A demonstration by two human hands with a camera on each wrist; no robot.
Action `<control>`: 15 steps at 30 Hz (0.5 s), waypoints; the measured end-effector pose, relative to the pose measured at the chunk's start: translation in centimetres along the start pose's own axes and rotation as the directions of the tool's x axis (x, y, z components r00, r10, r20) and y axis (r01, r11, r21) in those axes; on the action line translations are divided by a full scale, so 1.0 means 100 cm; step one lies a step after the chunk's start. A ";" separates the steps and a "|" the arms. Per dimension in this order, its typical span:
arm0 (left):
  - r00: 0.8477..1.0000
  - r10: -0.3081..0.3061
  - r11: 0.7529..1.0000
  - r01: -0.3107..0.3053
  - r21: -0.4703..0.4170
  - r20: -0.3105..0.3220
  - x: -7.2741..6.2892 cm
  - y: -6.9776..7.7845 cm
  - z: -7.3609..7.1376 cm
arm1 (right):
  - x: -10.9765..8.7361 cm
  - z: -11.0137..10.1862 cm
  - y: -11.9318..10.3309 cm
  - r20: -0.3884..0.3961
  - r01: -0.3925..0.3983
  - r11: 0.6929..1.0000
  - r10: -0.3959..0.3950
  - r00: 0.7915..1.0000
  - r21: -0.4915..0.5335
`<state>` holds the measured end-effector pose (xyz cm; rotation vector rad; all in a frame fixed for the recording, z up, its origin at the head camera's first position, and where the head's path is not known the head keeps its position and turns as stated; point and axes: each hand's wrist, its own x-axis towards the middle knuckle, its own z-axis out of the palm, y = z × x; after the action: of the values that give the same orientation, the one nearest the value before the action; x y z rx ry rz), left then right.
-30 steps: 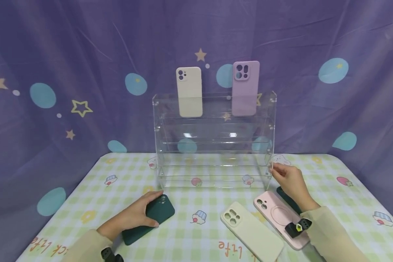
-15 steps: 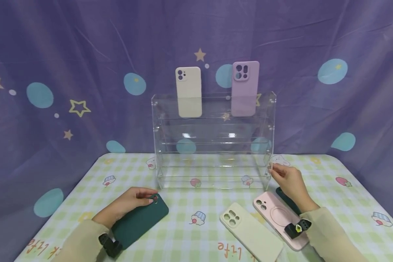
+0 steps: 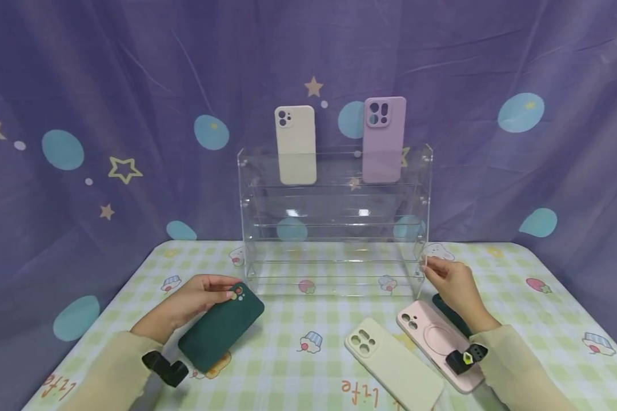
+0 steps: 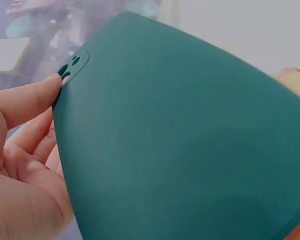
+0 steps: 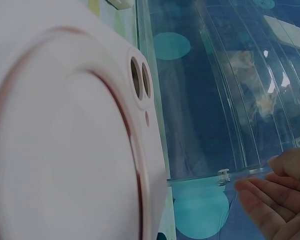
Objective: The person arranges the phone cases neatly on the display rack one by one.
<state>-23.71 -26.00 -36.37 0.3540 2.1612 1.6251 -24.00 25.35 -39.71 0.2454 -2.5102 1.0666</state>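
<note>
My left hand (image 3: 185, 302) pinches a dark green phone case (image 3: 221, 334) by its upper left edge, beside the camera cutouts. In the left wrist view the thumb lies on the case's back (image 4: 180, 125), with the fingers behind it. The case is tilted and raised off the tablecloth. A clear acrylic stepped display rack (image 3: 334, 261) stands at the table's middle. Its right side panel is pinched between thumb and fingers of my right hand (image 3: 457, 288). On the rack's top tier lean a white phone case (image 3: 297, 145) and a purple phone case (image 3: 384, 142).
A cream phone case (image 3: 398, 365) and a pink phone case (image 3: 432, 342) with a ring lie at front right. Another dark green case (image 3: 449, 314) lies partly hidden under my right wrist. A purple curtain (image 3: 133, 85) hangs behind the checked tablecloth (image 3: 288, 354).
My left hand has shifted its grip to the green case's upper edge and lifted it off the tablecloth. The right hand has stayed on the rack's side.
</note>
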 end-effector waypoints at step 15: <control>0.960 0.198 0.946 -0.240 -0.218 -0.198 0.005 0.076 0.010 | 0.000 -0.001 -0.002 -0.006 0.011 1.000 -0.011 1.000 -0.005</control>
<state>-24.01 -22.76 -29.46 0.4050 2.0728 2.0895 -23.95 25.27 -39.54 0.2542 -2.5033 1.0555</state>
